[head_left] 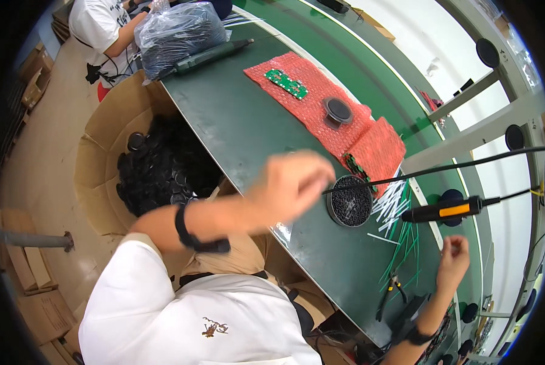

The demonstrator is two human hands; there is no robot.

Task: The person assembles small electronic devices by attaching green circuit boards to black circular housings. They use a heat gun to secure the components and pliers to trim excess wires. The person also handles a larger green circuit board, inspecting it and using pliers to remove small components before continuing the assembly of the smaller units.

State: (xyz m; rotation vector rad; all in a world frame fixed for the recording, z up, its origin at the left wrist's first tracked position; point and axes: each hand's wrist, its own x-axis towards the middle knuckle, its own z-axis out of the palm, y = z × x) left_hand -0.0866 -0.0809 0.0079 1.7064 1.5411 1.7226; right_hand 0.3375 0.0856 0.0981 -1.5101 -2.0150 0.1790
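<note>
My left hand [290,185] is blurred above the front edge of the green worktable [217,103], its fingers bent but smeared. Just right of it stands a round tin [352,201] full of small black screws. My right hand [454,263] is raised at the right over the table, fingers loosely curled and apart, with nothing visible in them. Above that hand hangs a black electric screwdriver [446,211] with an orange band, not touched. On red bubble wrap [315,79] lie a green circuit board [286,84] and a round black speaker-like part [338,112].
White and green strips [389,207] are strewn beside the tin. Cutting pliers [392,296] lie nearer me. A large carton [105,134] of black round parts stands left of the table. Beyond it, a co-worker [105,27] sits by a plastic bag [178,36]. A cable [443,169] crosses the right side.
</note>
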